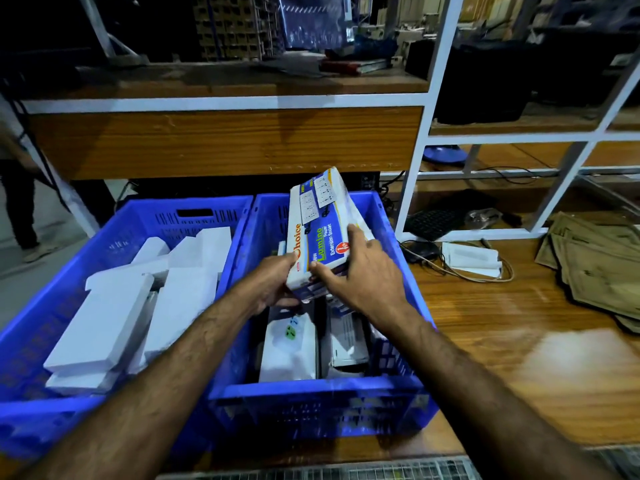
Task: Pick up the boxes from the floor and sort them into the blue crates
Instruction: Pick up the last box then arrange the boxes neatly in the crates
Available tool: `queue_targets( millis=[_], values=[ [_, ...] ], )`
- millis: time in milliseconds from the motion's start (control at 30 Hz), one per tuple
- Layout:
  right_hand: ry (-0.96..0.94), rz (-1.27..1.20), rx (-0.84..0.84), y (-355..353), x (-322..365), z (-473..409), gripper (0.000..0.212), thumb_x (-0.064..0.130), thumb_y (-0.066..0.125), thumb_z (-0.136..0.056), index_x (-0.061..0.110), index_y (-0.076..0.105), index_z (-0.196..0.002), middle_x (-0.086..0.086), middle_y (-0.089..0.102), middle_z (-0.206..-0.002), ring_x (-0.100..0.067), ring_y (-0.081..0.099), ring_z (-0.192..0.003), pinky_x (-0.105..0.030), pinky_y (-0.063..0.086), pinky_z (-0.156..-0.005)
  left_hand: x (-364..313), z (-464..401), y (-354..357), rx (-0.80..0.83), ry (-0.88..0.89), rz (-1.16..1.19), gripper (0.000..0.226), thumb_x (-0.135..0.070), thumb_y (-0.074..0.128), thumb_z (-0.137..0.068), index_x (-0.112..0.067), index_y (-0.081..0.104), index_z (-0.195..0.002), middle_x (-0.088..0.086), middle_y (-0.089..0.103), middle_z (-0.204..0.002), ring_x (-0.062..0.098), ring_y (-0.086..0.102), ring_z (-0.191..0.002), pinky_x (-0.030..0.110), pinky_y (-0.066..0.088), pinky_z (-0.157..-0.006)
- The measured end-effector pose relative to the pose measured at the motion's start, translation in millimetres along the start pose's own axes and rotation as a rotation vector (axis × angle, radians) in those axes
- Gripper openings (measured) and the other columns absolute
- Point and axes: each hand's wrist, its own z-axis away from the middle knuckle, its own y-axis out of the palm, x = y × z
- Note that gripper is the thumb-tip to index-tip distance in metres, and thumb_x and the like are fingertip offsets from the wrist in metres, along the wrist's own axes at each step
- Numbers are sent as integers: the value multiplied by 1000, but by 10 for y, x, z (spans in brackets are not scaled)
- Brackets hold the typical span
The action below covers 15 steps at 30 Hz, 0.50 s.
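Note:
Two blue crates stand side by side on a wooden table. The left crate [69,289] holds several plain white boxes [104,323]. Above the right crate [311,393] I hold a white and blue extension-socket box [318,223], tilted with its far end up. My left hand [273,285] grips its near left corner from below. My right hand [360,271] grips its near right side, thumb on the printed face. More printed boxes [289,348] lie in the bottom of the right crate.
A wooden shelf unit with white metal posts [426,133] rises behind the crates. Right of the crates lie a mouse [420,251], cables, a white box [471,258] and flattened cardboard [595,268]. A person [17,188] stands at far left.

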Motion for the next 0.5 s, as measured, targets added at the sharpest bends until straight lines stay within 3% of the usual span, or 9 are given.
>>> queue_targets(
  millis=[133, 200, 267, 367, 467, 500],
  values=[
    [-75, -16, 78, 109, 187, 63, 96, 70, 71, -69, 26, 34, -145, -15, 58, -120, -36, 57, -113, -42, 51, -90, 58, 66, -135, -73, -90, -83, 24, -17, 48, -94, -8, 68, -86, 7, 70, -61, 20, 68, -49, 34, 60, -49],
    [-121, -56, 177, 220, 244, 96, 95, 62, 79, -68, 26, 36, -145, -13, 54, -126, -33, 52, -119, -41, 48, -99, 155, 41, -205, -70, -96, -207, 28, -18, 53, -86, -1, 74, -96, 14, 75, -77, 28, 73, -67, 49, 64, -69],
    [-158, -66, 234, 342, 266, 146, 88, 50, 83, -69, 25, 42, -142, -11, 52, -128, -33, 47, -123, -39, 45, -102, 237, -64, -243, -87, -36, -386, 39, -30, 54, -88, -2, 71, -108, 16, 75, -99, 32, 73, -91, 47, 60, -86],
    [-197, -100, 235, 441, 230, 197, 77, 29, 82, -72, 25, 47, -141, -10, 49, -128, -33, 43, -123, -39, 42, -104, 267, -141, -239, -143, 63, -452, 54, -50, 44, -86, -12, 70, -114, 12, 72, -116, 31, 69, -103, 42, 55, -94],
    [-181, -246, 251, 469, 213, 196, 70, 13, 74, -70, 22, 55, -137, -9, 49, -125, -29, 46, -122, -37, 43, -105, 235, -95, -282, -116, 113, -368, 93, -93, 37, -69, -21, 69, -118, 4, 74, -114, 25, 70, -103, 46, 53, -97],
    [-193, -287, 259, 474, 221, 193, 68, 9, 70, -68, 21, 58, -134, -8, 49, -122, -27, 48, -121, -35, 44, -103, 190, 3, -271, -130, 128, -378, 104, -100, 35, -64, -21, 65, -125, 5, 70, -123, 25, 67, -110, 47, 51, -101]
  ],
)
